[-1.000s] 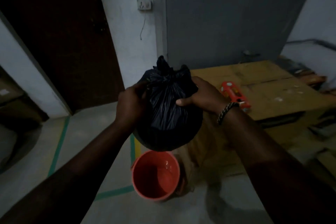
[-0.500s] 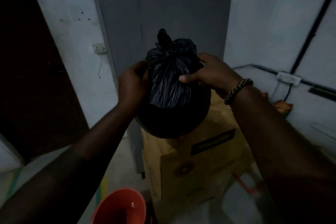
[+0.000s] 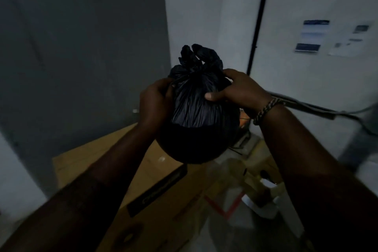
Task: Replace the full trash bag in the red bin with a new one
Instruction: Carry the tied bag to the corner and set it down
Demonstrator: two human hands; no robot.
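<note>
Left hand (image 3: 156,100) and right hand (image 3: 238,90) clasp the knotted black trash bag (image 3: 196,120) (fingers closed on it), held above a cardboard box (image 3: 155,200).

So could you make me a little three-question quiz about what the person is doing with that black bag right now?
1. True or false: the black trash bag rests on the cardboard box.
2. Which wrist wears the braided bracelet? A) left B) right C) both
3. Fill in: the top of the bag is ____.

Key
1. False: the left hand and right hand hold it in the air, above the box.
2. B.
3. Knotted, with the gathered ends sticking up.
</note>
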